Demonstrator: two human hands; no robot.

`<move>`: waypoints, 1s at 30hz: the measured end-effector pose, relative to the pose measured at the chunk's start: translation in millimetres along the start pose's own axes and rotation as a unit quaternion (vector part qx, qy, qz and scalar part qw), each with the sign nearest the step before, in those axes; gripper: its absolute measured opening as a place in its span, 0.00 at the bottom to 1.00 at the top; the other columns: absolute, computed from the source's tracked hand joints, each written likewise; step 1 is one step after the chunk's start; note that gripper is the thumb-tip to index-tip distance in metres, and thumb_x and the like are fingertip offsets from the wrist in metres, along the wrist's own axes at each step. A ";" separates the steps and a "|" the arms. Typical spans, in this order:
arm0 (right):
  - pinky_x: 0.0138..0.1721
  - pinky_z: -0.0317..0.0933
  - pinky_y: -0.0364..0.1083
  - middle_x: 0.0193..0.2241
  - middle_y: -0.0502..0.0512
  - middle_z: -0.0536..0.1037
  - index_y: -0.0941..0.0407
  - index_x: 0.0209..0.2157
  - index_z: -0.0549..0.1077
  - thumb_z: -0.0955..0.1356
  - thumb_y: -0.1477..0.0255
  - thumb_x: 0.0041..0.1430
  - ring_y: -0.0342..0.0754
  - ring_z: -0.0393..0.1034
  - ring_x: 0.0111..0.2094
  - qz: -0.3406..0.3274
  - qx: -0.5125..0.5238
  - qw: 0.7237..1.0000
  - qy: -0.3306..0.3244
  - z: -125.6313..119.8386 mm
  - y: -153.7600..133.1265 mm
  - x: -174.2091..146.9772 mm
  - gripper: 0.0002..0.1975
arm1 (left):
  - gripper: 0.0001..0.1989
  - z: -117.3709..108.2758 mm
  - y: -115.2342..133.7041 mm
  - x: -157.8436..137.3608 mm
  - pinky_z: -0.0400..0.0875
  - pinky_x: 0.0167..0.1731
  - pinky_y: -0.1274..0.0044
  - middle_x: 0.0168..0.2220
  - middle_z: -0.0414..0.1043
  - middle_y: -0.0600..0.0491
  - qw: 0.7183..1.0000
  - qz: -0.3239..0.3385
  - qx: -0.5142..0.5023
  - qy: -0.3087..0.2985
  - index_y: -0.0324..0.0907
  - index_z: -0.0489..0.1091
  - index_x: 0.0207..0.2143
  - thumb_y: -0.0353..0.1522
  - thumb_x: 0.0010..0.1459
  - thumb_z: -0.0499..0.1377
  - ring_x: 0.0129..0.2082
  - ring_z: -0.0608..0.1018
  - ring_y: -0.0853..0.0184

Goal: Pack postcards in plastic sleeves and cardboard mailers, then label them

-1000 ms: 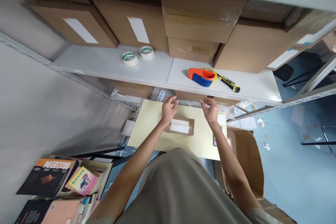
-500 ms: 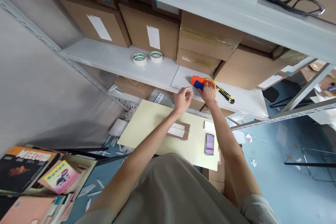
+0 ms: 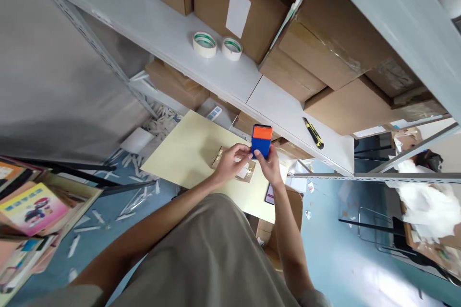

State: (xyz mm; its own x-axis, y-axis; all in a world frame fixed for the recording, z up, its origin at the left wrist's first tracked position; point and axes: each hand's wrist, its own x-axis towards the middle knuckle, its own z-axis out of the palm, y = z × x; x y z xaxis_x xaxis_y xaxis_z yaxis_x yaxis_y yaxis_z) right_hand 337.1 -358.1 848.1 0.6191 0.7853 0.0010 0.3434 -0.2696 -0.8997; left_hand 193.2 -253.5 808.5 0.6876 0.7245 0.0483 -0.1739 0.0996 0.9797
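Note:
An orange-and-blue tape dispenser (image 3: 261, 141) with a dark serrated edge at its top is held upright above the pale yellow tabletop (image 3: 173, 153). My right hand (image 3: 270, 168) is closed around its lower right part, thumb across the blue front. At the lower left edge, the fingers of my left hand (image 3: 230, 164) are pinched together against the dispenser; their exact grip is partly hidden. Below my hands lies a small cardboard package (image 3: 218, 155) with a white label, partly covered by my left hand. A phone (image 3: 269, 195) rests beside my right forearm.
On the grey shelf (image 3: 277, 103) in front are a yellow-and-black utility knife (image 3: 313, 133) and two tape rolls, one left (image 3: 204, 44), one right (image 3: 232, 49). Cardboard boxes (image 3: 245, 14) line its back. Books (image 3: 34, 208) are stacked at left; an open carton (image 3: 291, 211) stands at right.
The tape dispenser has come off the shelf toward my body and now stands upright between both hands. The utility knife stayed on the shelf. My view has turned and tilted.

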 end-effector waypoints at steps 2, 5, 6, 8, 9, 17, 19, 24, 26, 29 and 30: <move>0.46 0.73 0.52 0.40 0.55 0.79 0.51 0.48 0.68 0.72 0.41 0.64 0.52 0.74 0.40 0.029 0.031 0.999 -0.013 17.4 -3.4 -10.6 0.29 | 0.18 -12.5 2.6 -11.6 0.83 0.47 0.68 0.43 0.84 0.47 1.000 -0.011 0.013 0.010 0.45 0.76 0.43 0.48 0.63 0.69 0.42 0.86 0.60; 0.45 0.74 0.52 0.40 0.55 0.79 0.51 0.48 0.68 0.71 0.40 0.65 0.53 0.74 0.41 0.045 0.034 0.998 -0.018 37.4 -8.1 -19.6 0.29 | 0.15 -28.5 5.7 -25.1 0.84 0.47 0.67 0.43 0.84 0.48 0.999 -0.012 0.039 0.015 0.47 0.78 0.43 0.48 0.65 0.67 0.41 0.86 0.59; 0.45 0.74 0.52 0.40 0.54 0.79 0.51 0.48 0.68 0.70 0.40 0.66 0.53 0.74 0.40 0.047 0.027 0.998 -0.020 42.3 -9.5 -21.7 0.29 | 0.15 -34.1 7.0 -28.6 0.83 0.47 0.67 0.43 0.84 0.48 0.999 -0.010 0.047 0.008 0.47 0.78 0.43 0.47 0.66 0.66 0.41 0.86 0.59; 0.43 0.74 0.51 0.39 0.54 0.79 0.51 0.47 0.68 0.70 0.40 0.66 0.53 0.75 0.39 0.051 0.014 0.998 -0.028 49.2 -12.2 -25.5 0.29 | 0.15 -47.7 10.7 -32.5 0.83 0.47 0.67 0.44 0.85 0.48 0.998 -0.010 0.054 -0.020 0.48 0.80 0.44 0.48 0.66 0.66 0.41 0.86 0.59; 0.43 0.74 0.52 0.39 0.55 0.79 0.51 0.48 0.69 0.70 0.40 0.66 0.53 0.76 0.39 0.057 0.012 0.998 -0.038 51.3 -13.9 -27.4 0.29 | 0.16 -56.3 13.0 -32.3 0.83 0.46 0.67 0.44 0.85 0.48 0.998 -0.019 0.050 -0.033 0.48 0.81 0.44 0.49 0.65 0.67 0.41 0.86 0.58; 0.46 0.77 0.54 0.45 0.61 0.84 0.51 0.52 0.70 0.73 0.43 0.66 0.57 0.82 0.44 0.119 -0.008 0.978 -0.174 50.8 -44.0 -43.1 0.29 | 0.31 -148.4 29.5 12.6 0.81 0.38 0.68 0.47 0.86 0.42 0.979 -0.171 -0.065 -0.089 0.44 0.85 0.49 0.60 0.63 0.64 0.44 0.86 0.53; 0.45 0.78 0.54 0.43 0.60 0.85 0.51 0.51 0.71 0.74 0.43 0.65 0.57 0.82 0.43 0.129 -0.034 0.973 -0.190 50.3 -53.0 -45.2 0.29 | 0.29 -160.0 33.1 21.6 0.80 0.35 0.69 0.42 0.86 0.42 0.973 -0.184 -0.069 -0.123 0.43 0.86 0.47 0.57 0.62 0.68 0.40 0.86 0.54; 0.43 0.77 0.52 0.41 0.56 0.84 0.50 0.51 0.72 0.75 0.45 0.63 0.55 0.81 0.41 0.151 -0.077 0.962 -0.215 54.1 -68.2 -47.3 0.27 | 0.24 -163.2 42.6 28.3 0.79 0.33 0.70 0.38 0.85 0.45 0.955 -0.211 -0.092 -0.187 0.43 0.87 0.41 0.55 0.57 0.73 0.38 0.86 0.54; 0.42 0.77 0.52 0.40 0.55 0.84 0.50 0.50 0.73 0.75 0.45 0.62 0.54 0.81 0.41 0.157 -0.093 0.960 -0.214 57.0 -71.4 -47.6 0.27 | 0.24 -162.3 40.8 28.8 0.79 0.32 0.71 0.39 0.86 0.45 0.948 -0.210 -0.115 -0.207 0.43 0.87 0.39 0.55 0.57 0.73 0.39 0.86 0.55; 0.38 0.76 0.50 0.38 0.54 0.84 0.50 0.48 0.73 0.75 0.44 0.62 0.54 0.81 0.39 0.165 -0.114 0.957 -0.211 61.3 -73.6 -47.2 0.26 | 0.22 -162.8 27.9 29.3 0.79 0.32 0.71 0.36 0.85 0.46 0.954 -0.196 -0.122 -0.192 0.43 0.86 0.36 0.53 0.56 0.74 0.36 0.84 0.58; 0.37 0.76 0.50 0.37 0.54 0.84 0.50 0.47 0.73 0.74 0.44 0.63 0.54 0.81 0.38 0.168 -0.124 0.956 -0.208 62.5 -73.7 -46.5 0.26 | 0.21 -163.1 21.4 29.0 0.79 0.33 0.71 0.35 0.85 0.47 0.957 -0.190 -0.119 -0.185 0.43 0.86 0.35 0.52 0.56 0.73 0.35 0.84 0.59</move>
State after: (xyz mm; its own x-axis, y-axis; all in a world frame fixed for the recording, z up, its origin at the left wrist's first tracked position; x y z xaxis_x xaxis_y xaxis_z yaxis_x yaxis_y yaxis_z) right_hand 238.9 -339.9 887.1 0.4067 0.7714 -0.4894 0.3632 -0.6281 -0.6881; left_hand 94.4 -119.1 799.2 0.9280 0.3177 -0.1944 0.0138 0.4923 0.8703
